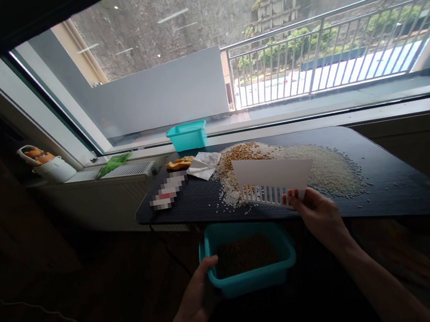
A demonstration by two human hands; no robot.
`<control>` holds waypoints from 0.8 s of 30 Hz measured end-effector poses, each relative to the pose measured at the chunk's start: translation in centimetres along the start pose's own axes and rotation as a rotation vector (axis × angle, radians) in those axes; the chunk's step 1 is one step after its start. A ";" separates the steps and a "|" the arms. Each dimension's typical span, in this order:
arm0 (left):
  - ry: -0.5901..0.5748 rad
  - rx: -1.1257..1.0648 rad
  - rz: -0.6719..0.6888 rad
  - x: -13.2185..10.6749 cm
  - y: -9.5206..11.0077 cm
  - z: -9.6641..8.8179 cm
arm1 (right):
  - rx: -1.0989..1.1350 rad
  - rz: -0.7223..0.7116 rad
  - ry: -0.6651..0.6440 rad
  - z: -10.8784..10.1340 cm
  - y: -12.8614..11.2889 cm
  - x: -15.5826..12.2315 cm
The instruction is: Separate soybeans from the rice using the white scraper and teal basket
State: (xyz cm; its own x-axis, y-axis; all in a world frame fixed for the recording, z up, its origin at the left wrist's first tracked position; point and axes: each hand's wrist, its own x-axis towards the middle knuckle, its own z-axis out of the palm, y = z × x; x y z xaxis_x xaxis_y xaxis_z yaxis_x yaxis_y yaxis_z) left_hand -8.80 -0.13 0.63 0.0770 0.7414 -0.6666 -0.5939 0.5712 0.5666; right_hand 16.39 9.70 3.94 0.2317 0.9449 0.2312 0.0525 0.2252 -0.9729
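Note:
My right hand (322, 214) is closed on the lower right corner of a white slotted card (272, 170), a flat sheet with a row of slots along its lower edge. The card is held over a spread of white rice-like grains (333, 170) with orange-yellow kernels (244, 151) mixed in at the left. Below the table's front edge, my left hand (202, 291) grips the left rim of a turquoise plastic basin (257, 281), thumb over the edge. Brownish small grains (245, 252) lie in the basin; its inside is dark.
A second turquoise basin (189, 136) stands at the table's back edge by the window. White paper (204, 165), a yellowish item (180, 163) and a blurred-out object (168, 190) lie on the dark table (403, 189). A radiator (121, 194) is at left, a white cable (59, 316) on the floor.

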 end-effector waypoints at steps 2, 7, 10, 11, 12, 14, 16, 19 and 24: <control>0.011 -0.003 -0.007 0.0 0.0 0.1 | 0.005 -0.004 0.001 0.2 -0.2 0.0; 0.009 0.022 -0.010 -0.1 -0.1 0.1 | 0.025 -0.036 -0.053 1.9 -1.1 -1.0; 0.019 0.027 -0.026 0.0 -0.1 0.0 | 0.001 -0.041 -0.119 3.4 -1.0 -2.3; 0.028 0.024 -0.029 0.1 -0.1 0.0 | -0.014 -0.045 -0.134 3.8 -0.8 -2.6; 0.033 0.020 -0.028 0.1 -0.1 0.0 | -0.034 -0.052 -0.150 4.2 -0.6 -2.9; 0.026 0.014 -0.024 0.1 -0.2 -0.1 | -0.082 -0.071 -0.179 4.7 -0.2 -3.0; 0.012 0.013 -0.023 0.1 -0.2 -0.3 | -0.149 -0.095 -0.205 4.9 0.1 -2.7; 0.011 0.022 -0.028 0.2 -0.3 -0.6 | -0.283 -0.132 -0.231 4.6 0.1 -2.0; -0.011 0.011 -0.025 0.3 -0.2 -0.7 | -0.505 -0.159 -0.275 3.4 -1.0 -0.7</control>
State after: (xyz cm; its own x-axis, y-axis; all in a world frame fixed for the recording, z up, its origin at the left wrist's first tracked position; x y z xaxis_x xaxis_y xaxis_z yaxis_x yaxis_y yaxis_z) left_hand -9.19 -0.31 -0.02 0.1010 0.7306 -0.6753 -0.5829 0.5935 0.5549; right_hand 12.87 9.65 4.73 -0.0731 0.9509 0.3007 0.5369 0.2916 -0.7916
